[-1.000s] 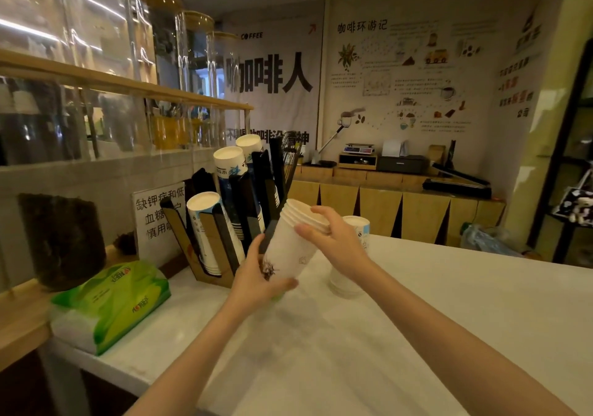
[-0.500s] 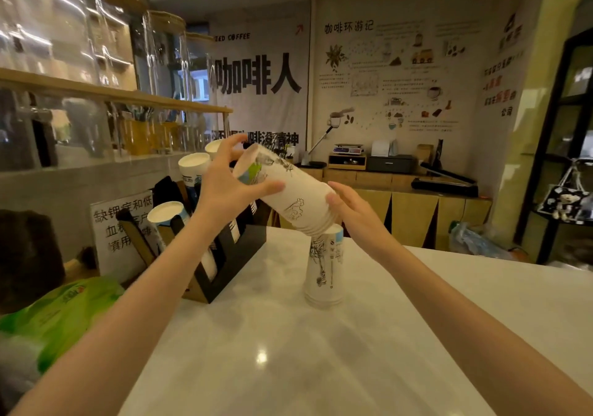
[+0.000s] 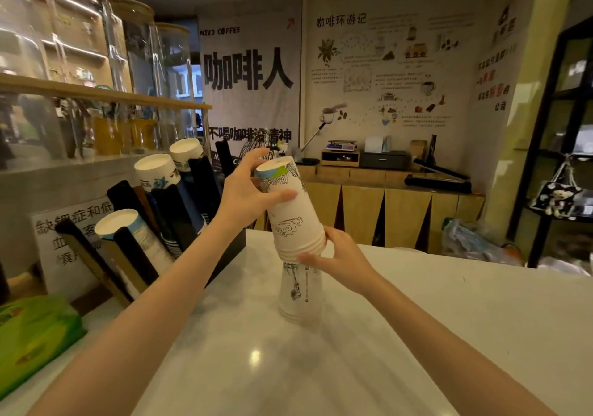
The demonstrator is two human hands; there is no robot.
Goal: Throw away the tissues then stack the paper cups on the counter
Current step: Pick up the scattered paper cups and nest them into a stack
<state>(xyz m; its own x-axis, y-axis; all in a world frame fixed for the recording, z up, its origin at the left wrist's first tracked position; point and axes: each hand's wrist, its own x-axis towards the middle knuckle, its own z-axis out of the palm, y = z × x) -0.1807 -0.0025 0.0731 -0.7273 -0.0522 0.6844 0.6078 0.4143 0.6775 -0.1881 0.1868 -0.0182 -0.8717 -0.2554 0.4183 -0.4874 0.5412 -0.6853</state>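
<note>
- The step in hand looks like the stacking: no loose tissues show anywhere on the tabletop [image 3: 433,335], so the throwing-away part seems done, though a bin is not in view.
- Far left, a green tissue pack [image 3: 32,335] lies at the tabletop's edge, well apart from the cups; it appears sealed and not part of the job.
- Behind it a rack [image 3: 179,223] holds slanted sleeves of other cups, near the left arm but not touched.
- The left hand [image 3: 247,191] is closed around the upper part of the held stack [image 3: 288,210], thumb in front, fingers [image 3: 253,159] curled over the base end.
- The held stack is several nested cups, upside down and tilted slightly, white with line drawings and a green-blue band near the top; its rims sit just above, perhaps already touching, the lower stack [image 3: 300,290].
- The lower stack stands upside down on the tabletop, centre, also white with dark drawings.
- The right hand [image 3: 340,261] is wrapped about the joint, thumb under the held stack's rims, steadying both stacks.
- Next move, in my judgement: straighten the held stack over the lower one and slide it down until it nests; a tilt could jam the rims or tip the lower stack.
</note>
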